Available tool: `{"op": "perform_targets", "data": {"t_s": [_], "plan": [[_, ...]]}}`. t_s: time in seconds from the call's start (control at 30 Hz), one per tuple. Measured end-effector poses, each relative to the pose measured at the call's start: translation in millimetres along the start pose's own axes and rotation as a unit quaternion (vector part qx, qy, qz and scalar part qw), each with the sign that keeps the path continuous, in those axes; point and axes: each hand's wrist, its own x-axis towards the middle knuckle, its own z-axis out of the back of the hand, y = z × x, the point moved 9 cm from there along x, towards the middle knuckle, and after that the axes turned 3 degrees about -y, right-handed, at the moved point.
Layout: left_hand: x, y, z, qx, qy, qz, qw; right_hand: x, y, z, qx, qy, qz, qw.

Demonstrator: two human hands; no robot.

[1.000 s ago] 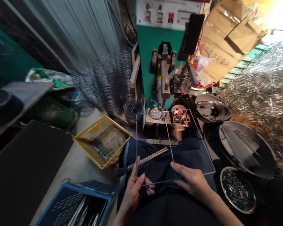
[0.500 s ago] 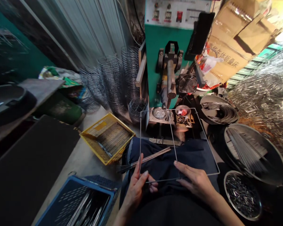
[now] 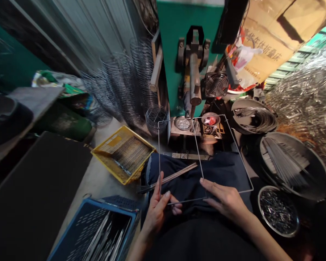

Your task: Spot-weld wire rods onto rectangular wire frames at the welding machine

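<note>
Behind, carton reads "午休折叠床"; left hand pinches wire frame.

Head-worn camera looks forward and down, close over the wire frame.

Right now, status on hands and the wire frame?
Left hand pinching wire frame near corner. Right hand flat on near edge. Far edge by green machine; loose rods on lap beneath.

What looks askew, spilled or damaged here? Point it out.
Nothing looks spilled. A bundle of thin rods lies loose and slanted across the person's lap, under the wire frame that the left hand pinches and the right hand rests on. The cardboard box behind is crumpled.
</note>
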Motion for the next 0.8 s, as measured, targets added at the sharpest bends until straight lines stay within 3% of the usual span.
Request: {"op": "perform_targets", "data": {"t_s": [0.23, 0.33, 0.47, 0.67, 0.8], "plan": [[1, 6, -0.3, 0.002, 0.000, 0.004, 1.000, -3, -5, -4, -0.001, -0.001, -0.015, 1.000], [19, -5, -3.1, 0.013, 0.012, -0.026, 0.999, 10, -16, -3, -0.020, -0.014, -0.014, 1.000], [80, -40, -13.8, -0.001, 0.046, -0.069, 0.997, 71, -52, 14, -0.056, -0.030, -0.035, 0.997], [195, -117, -25.7, -0.030, 0.074, -0.130, 0.988, 188, -110, 64, -0.160, -0.061, -0.043, 0.984], [234, -147, -25.8, -0.021, 0.066, -0.139, 0.988, 227, -136, 86, -0.171, -0.084, -0.030, 0.981]]}}
